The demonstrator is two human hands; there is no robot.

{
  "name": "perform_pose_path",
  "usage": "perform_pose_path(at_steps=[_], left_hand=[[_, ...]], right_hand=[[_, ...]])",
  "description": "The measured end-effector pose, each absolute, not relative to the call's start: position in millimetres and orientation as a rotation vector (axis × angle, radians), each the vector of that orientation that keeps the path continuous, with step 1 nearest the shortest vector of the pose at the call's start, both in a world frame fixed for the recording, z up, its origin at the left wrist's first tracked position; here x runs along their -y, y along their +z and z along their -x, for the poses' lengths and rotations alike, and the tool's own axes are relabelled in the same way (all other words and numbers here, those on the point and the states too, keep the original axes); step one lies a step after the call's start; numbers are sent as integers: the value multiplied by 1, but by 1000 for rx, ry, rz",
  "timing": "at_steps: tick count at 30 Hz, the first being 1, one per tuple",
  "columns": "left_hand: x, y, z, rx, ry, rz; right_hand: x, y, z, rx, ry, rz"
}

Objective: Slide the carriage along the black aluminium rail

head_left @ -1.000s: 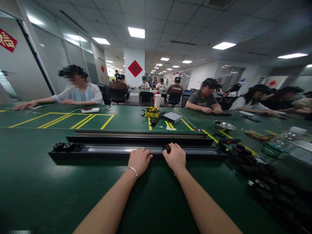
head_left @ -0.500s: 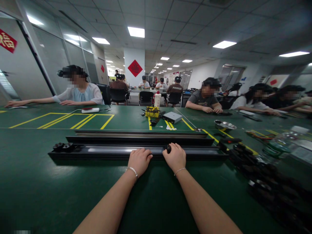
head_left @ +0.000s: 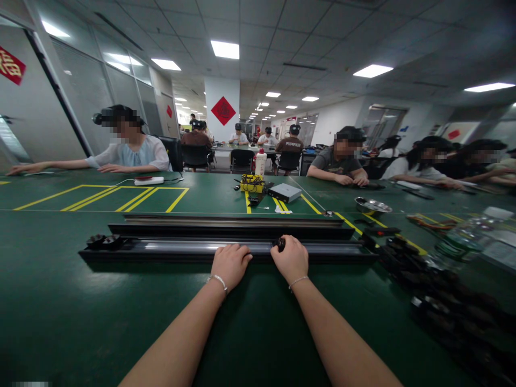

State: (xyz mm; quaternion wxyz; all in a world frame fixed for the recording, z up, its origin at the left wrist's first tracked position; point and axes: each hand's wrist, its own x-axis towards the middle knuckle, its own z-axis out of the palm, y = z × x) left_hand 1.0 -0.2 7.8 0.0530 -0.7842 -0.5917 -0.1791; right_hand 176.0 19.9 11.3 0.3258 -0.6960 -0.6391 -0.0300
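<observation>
OK, black channel (head_left: 181, 247) sits on the green table (head_left: 100, 322) ahead of you, long axis left-right, crosswise to your forearms. Your right hand (head_left: 292, 259) has the small black part (head_left: 281, 244) pinched, right of mid-length. Your left hand (head_left: 230, 265) drapes over the near edge; can't tell if it's clamping. Second rail (head_left: 193, 231) behind, roughly parallel.

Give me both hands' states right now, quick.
Left hand: resting on the near black rail, fingers curled; whether it grips cannot be told.
Right hand: closed, holding a small black part at that rail.
</observation>
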Motion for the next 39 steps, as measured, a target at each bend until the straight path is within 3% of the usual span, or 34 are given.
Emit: perform_pose_path(at_steps=[39], left_hand=[[2, 10, -2, 1822, -515, 2386]], right_hand=[[-23, 19, -179, 1725, -87, 1873]])
